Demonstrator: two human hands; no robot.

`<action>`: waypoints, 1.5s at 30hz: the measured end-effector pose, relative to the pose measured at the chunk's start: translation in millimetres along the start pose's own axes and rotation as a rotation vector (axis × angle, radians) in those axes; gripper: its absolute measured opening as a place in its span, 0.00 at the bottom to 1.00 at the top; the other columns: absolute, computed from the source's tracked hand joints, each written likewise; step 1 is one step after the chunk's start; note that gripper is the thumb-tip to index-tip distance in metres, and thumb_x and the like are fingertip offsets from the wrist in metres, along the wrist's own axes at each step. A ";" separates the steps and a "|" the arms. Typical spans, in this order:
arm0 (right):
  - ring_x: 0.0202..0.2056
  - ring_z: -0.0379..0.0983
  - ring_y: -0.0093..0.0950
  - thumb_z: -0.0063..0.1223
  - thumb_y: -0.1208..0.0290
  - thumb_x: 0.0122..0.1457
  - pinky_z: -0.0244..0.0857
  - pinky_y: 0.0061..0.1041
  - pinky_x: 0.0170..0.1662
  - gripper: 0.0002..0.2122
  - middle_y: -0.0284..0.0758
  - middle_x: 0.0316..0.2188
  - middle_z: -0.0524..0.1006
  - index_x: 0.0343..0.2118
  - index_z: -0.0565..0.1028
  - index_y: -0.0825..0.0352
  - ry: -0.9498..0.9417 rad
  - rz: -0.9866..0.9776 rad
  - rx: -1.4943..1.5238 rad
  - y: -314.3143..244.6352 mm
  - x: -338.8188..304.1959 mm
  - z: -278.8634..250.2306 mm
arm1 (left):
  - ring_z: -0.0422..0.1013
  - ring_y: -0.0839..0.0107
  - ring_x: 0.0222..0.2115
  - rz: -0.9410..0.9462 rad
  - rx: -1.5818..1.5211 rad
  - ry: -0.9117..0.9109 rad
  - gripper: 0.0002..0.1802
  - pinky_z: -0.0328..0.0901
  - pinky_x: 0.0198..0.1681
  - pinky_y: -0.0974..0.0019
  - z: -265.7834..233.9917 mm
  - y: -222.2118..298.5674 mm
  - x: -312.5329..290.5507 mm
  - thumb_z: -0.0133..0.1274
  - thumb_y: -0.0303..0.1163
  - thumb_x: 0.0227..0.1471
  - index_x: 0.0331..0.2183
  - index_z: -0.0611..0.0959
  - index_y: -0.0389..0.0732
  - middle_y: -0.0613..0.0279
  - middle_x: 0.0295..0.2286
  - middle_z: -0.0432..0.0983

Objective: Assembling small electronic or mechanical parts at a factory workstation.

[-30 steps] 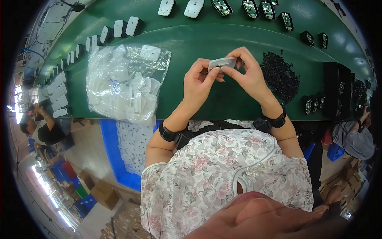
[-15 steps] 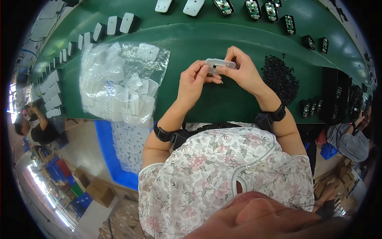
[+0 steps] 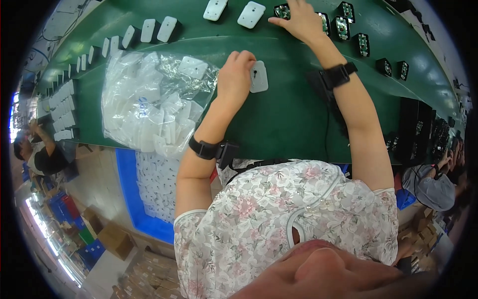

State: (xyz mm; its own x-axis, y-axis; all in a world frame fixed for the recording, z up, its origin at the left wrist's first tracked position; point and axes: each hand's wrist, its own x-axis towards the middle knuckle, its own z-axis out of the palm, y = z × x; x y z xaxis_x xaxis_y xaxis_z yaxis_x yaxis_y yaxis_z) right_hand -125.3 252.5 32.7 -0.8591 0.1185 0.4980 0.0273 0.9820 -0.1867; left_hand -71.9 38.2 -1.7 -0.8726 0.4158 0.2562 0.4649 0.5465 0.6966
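My left hand [image 3: 234,75] pinches the edge of a white plastic cover [image 3: 260,79], a flat rounded rectangle with a small dark spot on its face. The cover is just above the green table. My right hand [image 3: 302,22] is stretched to the far side, thumb out to the left and fingers apart, with the fingertips near the top edge of the picture. Beside its thumb is a black housing [image 3: 282,11] with a green circuit board inside. Another such housing [image 3: 324,22] is partly hidden behind the hand.
A clear plastic bag [image 3: 132,107] of white covers lies left on the green table [image 3: 294,129]. Capped housings [image 3: 168,29] line the far left; open housings with boards [image 3: 363,45] stand far right. A blue crate [image 3: 130,192] of white parts sits below the table edge.
My right hand has let go of the white cover and moved far forward to the housings. My left hand keeps the cover, now turned upright and slightly left.
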 end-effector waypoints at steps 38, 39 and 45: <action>0.42 0.72 0.33 0.59 0.73 0.47 0.69 0.29 0.43 0.18 0.35 0.44 0.75 0.43 0.74 0.64 -0.208 -0.186 0.417 -30.4 -146.6 -56.6 | 0.68 0.64 0.49 0.418 0.221 -0.094 0.26 0.61 0.51 0.60 1.9 13.8 -39.8 0.55 0.24 0.41 0.47 0.76 0.43 0.62 0.49 0.71; 0.42 0.73 0.33 0.59 0.73 0.48 0.69 0.29 0.43 0.18 0.36 0.44 0.75 0.44 0.75 0.64 -0.260 -0.168 0.458 -26.8 -143.6 -57.2 | 0.68 0.64 0.49 0.426 0.221 -0.092 0.26 0.61 0.51 0.60 5.3 16.8 -39.4 0.55 0.24 0.41 0.47 0.76 0.43 0.62 0.49 0.71; 0.41 0.71 0.21 0.54 0.71 0.57 0.66 0.21 0.45 0.17 0.34 0.45 0.75 0.50 0.72 0.65 -0.559 0.271 1.035 0.6 -110.5 -52.3 | 0.70 0.61 0.41 0.303 0.100 -0.030 0.22 0.65 0.43 0.62 12.7 17.6 -9.5 0.59 0.29 0.41 0.43 0.78 0.39 0.56 0.40 0.76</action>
State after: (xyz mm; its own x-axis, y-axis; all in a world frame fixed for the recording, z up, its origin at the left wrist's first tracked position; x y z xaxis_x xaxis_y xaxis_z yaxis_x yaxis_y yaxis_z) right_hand -3.6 247.6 21.8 -0.9983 -0.0287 -0.0501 0.0382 0.3223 -0.9459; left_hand -53.6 53.1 -0.4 -0.6881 0.5911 0.4208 0.7167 0.4628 0.5217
